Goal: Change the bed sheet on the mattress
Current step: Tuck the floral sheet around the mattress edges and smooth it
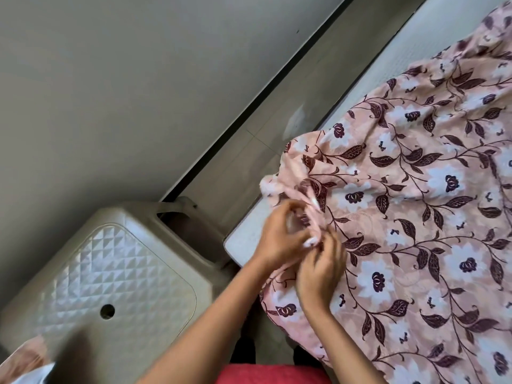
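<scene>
Left hand [279,241] and right hand [321,273] both pinching bunched corner of floral sheet [415,206], fingers curling around fabric. Sheet lying over mattress [243,239] toward 3 o'clock; mattress corner showing bare. Better opening bunch, pulling corner down evenly. Plastic stool [110,273] at 8 o'clock crowding corner.

Bed sheet [415,203]: pink fabric printed with white flowers and dark maroon leaves and vines.
Sheet position: spread loosely over the mattress [407,51], covering most of the right of the scene.
Sheet condition: wrinkled, with folds running to the near-left corner, where the cloth is bunched.
Sheet corner: pinched by the left hand [279,239] and the right hand [318,270].
Mattress: white, textured top.
Mattress exposure: bare strip along the far-left edge; bare near-left corner.
</scene>
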A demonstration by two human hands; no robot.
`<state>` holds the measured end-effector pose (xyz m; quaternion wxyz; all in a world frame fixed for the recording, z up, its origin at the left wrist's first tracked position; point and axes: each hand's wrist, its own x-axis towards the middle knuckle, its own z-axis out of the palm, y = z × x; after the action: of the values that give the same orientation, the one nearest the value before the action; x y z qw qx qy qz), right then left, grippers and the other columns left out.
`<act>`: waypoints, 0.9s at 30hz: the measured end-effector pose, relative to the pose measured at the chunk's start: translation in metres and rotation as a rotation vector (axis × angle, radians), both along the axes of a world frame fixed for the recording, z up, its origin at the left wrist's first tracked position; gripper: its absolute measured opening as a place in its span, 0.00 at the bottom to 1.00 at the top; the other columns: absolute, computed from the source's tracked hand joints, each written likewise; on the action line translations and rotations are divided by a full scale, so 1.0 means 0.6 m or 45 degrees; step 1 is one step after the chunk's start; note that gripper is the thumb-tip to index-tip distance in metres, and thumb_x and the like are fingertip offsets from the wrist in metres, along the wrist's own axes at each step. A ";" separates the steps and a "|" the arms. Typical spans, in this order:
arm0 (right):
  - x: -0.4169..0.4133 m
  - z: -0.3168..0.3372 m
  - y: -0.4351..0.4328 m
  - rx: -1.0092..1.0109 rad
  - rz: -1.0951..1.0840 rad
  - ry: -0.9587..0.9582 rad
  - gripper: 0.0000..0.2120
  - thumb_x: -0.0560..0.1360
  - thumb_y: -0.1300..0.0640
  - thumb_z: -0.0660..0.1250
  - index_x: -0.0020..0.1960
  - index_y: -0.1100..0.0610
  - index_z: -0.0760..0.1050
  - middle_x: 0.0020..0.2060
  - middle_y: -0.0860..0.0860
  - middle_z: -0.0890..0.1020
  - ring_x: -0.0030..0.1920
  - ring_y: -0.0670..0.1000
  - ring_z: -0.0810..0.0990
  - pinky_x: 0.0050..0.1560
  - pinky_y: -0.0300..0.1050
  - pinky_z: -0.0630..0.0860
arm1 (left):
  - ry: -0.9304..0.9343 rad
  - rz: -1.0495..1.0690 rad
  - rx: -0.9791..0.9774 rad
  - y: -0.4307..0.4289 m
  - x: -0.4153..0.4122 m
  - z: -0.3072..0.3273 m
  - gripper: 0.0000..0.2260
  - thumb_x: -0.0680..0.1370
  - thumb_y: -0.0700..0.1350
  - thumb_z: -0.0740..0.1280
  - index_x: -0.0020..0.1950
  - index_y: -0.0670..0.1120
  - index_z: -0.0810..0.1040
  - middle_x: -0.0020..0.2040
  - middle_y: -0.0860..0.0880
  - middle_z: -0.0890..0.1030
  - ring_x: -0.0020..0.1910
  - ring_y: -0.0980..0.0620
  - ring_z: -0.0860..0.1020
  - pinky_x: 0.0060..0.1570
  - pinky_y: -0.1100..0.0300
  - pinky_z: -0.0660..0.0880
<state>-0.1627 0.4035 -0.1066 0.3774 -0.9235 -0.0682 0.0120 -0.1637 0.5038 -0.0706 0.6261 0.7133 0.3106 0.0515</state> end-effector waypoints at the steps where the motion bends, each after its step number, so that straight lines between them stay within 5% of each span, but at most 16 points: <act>1: 0.003 -0.003 -0.016 0.009 -0.112 0.008 0.19 0.72 0.60 0.55 0.59 0.64 0.74 0.61 0.60 0.75 0.63 0.60 0.70 0.62 0.56 0.66 | -0.042 -0.224 0.156 -0.016 0.012 -0.006 0.15 0.72 0.37 0.70 0.57 0.40 0.74 0.55 0.46 0.77 0.56 0.51 0.73 0.59 0.61 0.68; 3: 0.002 -0.007 -0.047 -0.057 -0.256 0.000 0.20 0.71 0.63 0.57 0.62 0.64 0.71 0.66 0.61 0.70 0.67 0.62 0.67 0.64 0.57 0.63 | -0.009 -0.717 0.457 -0.043 0.032 -0.030 0.16 0.73 0.38 0.67 0.61 0.40 0.74 0.66 0.41 0.73 0.71 0.45 0.62 0.71 0.45 0.50; 5: -0.008 -0.007 -0.074 -0.174 -0.244 -0.067 0.21 0.70 0.63 0.56 0.63 0.64 0.68 0.69 0.62 0.66 0.69 0.61 0.63 0.66 0.57 0.60 | 0.132 -1.099 0.608 -0.058 0.052 -0.046 0.17 0.73 0.34 0.64 0.62 0.41 0.74 0.68 0.42 0.71 0.76 0.45 0.51 0.70 0.41 0.39; 7: -0.023 -0.008 -0.087 -0.316 -0.073 -0.155 0.21 0.70 0.62 0.54 0.62 0.63 0.67 0.68 0.62 0.67 0.69 0.61 0.63 0.67 0.57 0.58 | 0.134 -1.090 0.568 -0.060 0.067 -0.042 0.21 0.71 0.29 0.61 0.62 0.42 0.75 0.65 0.43 0.76 0.73 0.45 0.62 0.70 0.47 0.55; 10: -0.038 -0.021 -0.097 -0.483 0.231 -0.245 0.15 0.74 0.58 0.55 0.58 0.62 0.72 0.62 0.61 0.74 0.67 0.60 0.66 0.67 0.58 0.61 | 0.079 -0.608 0.483 -0.029 0.082 -0.035 0.25 0.68 0.25 0.58 0.60 0.42 0.77 0.59 0.43 0.79 0.58 0.45 0.76 0.54 0.54 0.73; 13: -0.035 -0.024 -0.072 -0.486 0.223 -0.203 0.16 0.76 0.50 0.60 0.51 0.61 0.78 0.54 0.56 0.80 0.62 0.55 0.69 0.63 0.54 0.65 | 0.241 -0.443 0.696 0.023 0.070 -0.053 0.20 0.71 0.30 0.60 0.60 0.43 0.76 0.58 0.44 0.79 0.57 0.44 0.76 0.51 0.54 0.73; 16: -0.022 -0.019 -0.030 -0.645 0.033 -0.003 0.19 0.69 0.42 0.68 0.48 0.57 0.80 0.47 0.53 0.81 0.54 0.56 0.74 0.58 0.54 0.63 | 0.438 -0.630 0.789 0.055 0.051 -0.073 0.14 0.75 0.40 0.66 0.61 0.44 0.76 0.58 0.46 0.79 0.58 0.45 0.75 0.52 0.55 0.72; 22: -0.005 -0.025 -0.012 -0.786 -0.060 0.219 0.12 0.58 0.54 0.81 0.39 0.53 0.83 0.38 0.50 0.82 0.45 0.55 0.77 0.49 0.51 0.58 | 0.474 -0.972 1.013 0.036 0.030 -0.085 0.23 0.73 0.45 0.71 0.67 0.46 0.72 0.54 0.44 0.79 0.54 0.41 0.75 0.49 0.52 0.71; 27: 0.000 -0.015 -0.041 -0.702 0.115 -0.115 0.08 0.63 0.59 0.77 0.40 0.53 0.82 0.38 0.48 0.80 0.46 0.54 0.76 0.56 0.54 0.62 | 0.205 -1.033 1.380 0.032 0.027 -0.091 0.12 0.62 0.41 0.79 0.43 0.46 0.83 0.34 0.47 0.76 0.34 0.45 0.76 0.32 0.56 0.70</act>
<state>-0.1624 0.3792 -0.1158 0.1077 -0.9869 -0.1202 0.0059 -0.1475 0.5227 -0.1252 0.1249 0.9879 -0.0055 -0.0923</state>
